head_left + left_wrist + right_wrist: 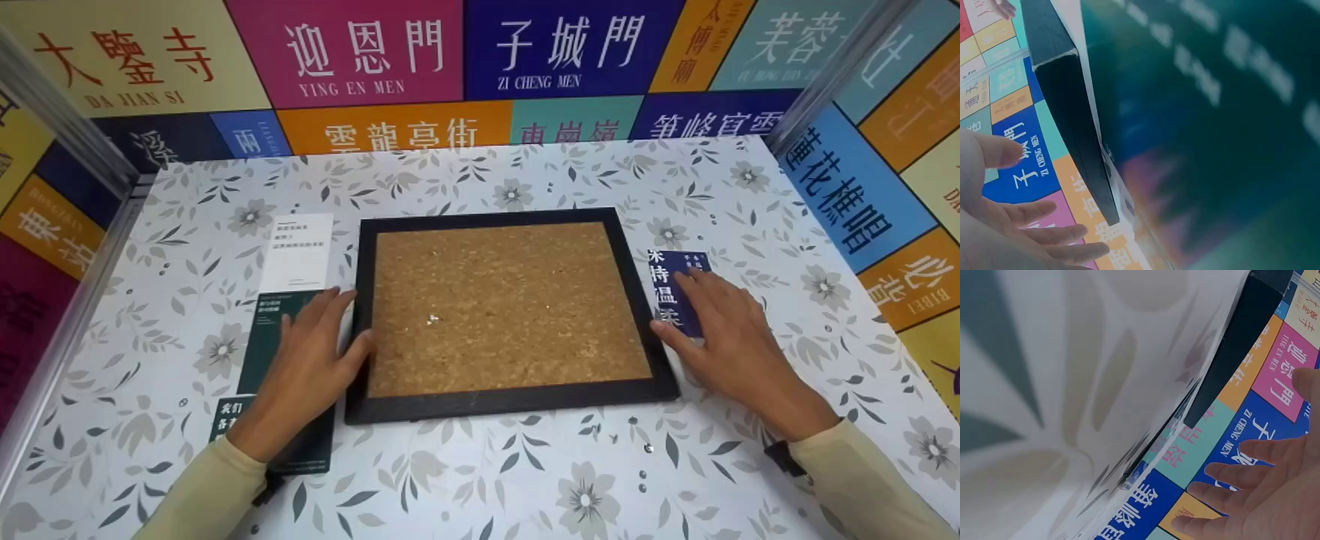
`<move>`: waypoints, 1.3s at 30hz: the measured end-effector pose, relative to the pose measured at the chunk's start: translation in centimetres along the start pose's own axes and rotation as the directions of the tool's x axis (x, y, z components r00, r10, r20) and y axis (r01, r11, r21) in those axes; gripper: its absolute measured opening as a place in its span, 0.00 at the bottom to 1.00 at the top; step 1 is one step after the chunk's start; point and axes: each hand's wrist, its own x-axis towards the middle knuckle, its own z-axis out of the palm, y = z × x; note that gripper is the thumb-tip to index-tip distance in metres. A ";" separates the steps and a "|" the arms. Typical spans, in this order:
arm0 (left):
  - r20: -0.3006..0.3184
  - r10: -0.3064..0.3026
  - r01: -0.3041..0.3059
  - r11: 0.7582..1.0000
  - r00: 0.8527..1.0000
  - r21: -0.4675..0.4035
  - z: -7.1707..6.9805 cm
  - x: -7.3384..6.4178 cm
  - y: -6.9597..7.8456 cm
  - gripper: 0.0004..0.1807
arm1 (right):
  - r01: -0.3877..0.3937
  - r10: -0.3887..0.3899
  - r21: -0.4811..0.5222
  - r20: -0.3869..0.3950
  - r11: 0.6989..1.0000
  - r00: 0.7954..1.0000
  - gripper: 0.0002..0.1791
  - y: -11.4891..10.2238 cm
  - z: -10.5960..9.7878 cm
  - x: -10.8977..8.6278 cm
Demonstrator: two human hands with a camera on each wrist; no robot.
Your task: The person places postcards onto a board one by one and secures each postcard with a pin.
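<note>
A cork board point(510, 300) in a black frame point(510, 401) lies flat on the table between my hands. My left hand point(311, 356) is at the frame's left side, thumb tip right at its edge, fingers loosely spread over a dark green card point(262, 337). On the right, my right hand point(724, 337) has its thumb tip close to the frame's edge, while its fingers reach over a navy card point(679, 281) with white characters. Both wrist views show relaxed fingers with nothing gripped. Small shiny bits point(433, 319) sit on the cork, left of centre.
Beyond the green card lies a white card point(296, 251) with printed text. Another dark card point(229, 412) is partly hidden by the left forearm. The table point(465, 495) has a floral cover. Colourful panels with large characters point(367, 52) stand behind and at both sides.
</note>
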 end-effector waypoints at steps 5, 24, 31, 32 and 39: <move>0.029 -0.051 0.053 0.997 0.998 -0.062 0.0 0.1 0.0 0.34 | -0.003 0.003 0.006 -0.013 1.000 1.000 0.46 0.3 0.0 0.2; 0.153 -0.123 0.148 0.975 0.981 -0.164 0.2 0.5 0.0 0.36 | -0.078 0.082 -0.064 0.055 0.995 0.995 0.47 1.2 -0.2 0.7; 0.146 -0.112 0.138 0.974 0.983 -0.181 0.6 0.4 -0.1 0.36 | -0.120 0.130 -0.107 0.098 0.987 0.987 0.48 1.6 -0.2 1.1; 0.143 -0.109 0.135 0.973 0.984 -0.188 0.6 0.4 -0.2 0.36 | -0.129 0.141 -0.111 0.107 0.985 0.984 0.49 1.7 -0.2 1.1; 0.076 -0.062 0.077 0.974 0.995 -0.215 1.8 0.5 -1.5 0.35 | -0.159 0.183 -0.160 0.145 0.974 0.972 0.53 2.4 -0.6 1.2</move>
